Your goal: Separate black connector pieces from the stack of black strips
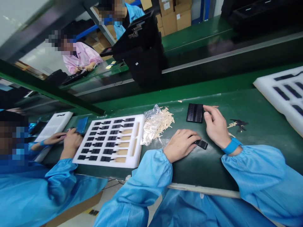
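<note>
Head view: I read my left hand (181,143) as lying palm-down on the green bench top (258,126), fingers curled over one end of a small black ribbed strip (201,144), pinning it flat against the surface. The strip's free end sticks out at 3 o'clock from the knuckles. My right hand (215,126) sits just beside it at 1 o'clock, loosely open, with the thumb and fingertips touching the right edge of a black ribbed block (195,113), which lies flat at 12 o'clock from the left hand; I judge this contact steadies the block.

At 9 o'clock from the left hand lies a clear bag (151,124) spilling pale slivers (165,121). Further on at 9 o'clock, a white foam tray (139,138) holds rows of black parts in cut pockets, keeping them separated. A co-worker's hands (67,142) rest at its far edge. A second foam tray (267,91) lies at 2 o'clock.
</note>
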The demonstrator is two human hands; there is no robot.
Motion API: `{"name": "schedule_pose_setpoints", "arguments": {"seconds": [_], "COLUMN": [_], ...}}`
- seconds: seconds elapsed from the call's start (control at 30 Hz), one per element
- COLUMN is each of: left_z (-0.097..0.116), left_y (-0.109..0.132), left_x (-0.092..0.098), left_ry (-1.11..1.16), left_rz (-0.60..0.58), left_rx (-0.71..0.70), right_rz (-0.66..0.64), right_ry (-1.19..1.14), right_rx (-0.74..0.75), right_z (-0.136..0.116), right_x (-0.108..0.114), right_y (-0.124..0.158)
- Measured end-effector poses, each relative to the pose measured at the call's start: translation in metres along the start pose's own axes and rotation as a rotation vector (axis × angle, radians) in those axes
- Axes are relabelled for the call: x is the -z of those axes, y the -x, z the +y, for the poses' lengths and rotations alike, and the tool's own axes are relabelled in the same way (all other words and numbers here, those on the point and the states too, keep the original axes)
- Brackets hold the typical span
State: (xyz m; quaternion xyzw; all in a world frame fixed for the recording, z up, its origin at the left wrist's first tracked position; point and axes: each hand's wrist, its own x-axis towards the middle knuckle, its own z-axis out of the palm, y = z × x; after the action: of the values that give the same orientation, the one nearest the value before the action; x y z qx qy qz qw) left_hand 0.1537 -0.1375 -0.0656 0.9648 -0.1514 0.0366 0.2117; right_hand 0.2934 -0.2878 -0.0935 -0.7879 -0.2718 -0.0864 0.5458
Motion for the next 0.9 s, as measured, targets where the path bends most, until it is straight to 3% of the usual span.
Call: {"name": "schedule_pose_setpoints", "arguments": {"seconds": [0.2, 0.4, 0.67, 0.8, 0.9], "left_z": [-0.026, -0.038, -0.038, -0.026, -0.025], "left_y": [-0.015, -0.035, -0.045, -0.037, -0.012], "left_x": [-0.005, -0.012, -0.020, -0.005, 0.025], "left_ry": [-0.053, -0.101, -0.046, -0.055, -0.070], "left_rz": [0.130, 0.289, 0.292, 0.300, 0.277], "left_rx": [0.141, 0.214, 0.227, 0.243, 0.265], "right_rz": [0.007, -0.001, -0.039, -0.036, -0.047], "right_ry": [0.015, 0.008, 0.067, 0.130, 0.184], "right_rx": [0.004, -0.008, -0.025, -0.060, -0.099], "right_z": [0.001, 0.002, 0.008, 0.009, 0.019], "right_x": [0.000, 0.000, 0.003, 0.008, 0.010], "right_y": [0.000, -0.001, -0.001, -0.004, -0.004]}}
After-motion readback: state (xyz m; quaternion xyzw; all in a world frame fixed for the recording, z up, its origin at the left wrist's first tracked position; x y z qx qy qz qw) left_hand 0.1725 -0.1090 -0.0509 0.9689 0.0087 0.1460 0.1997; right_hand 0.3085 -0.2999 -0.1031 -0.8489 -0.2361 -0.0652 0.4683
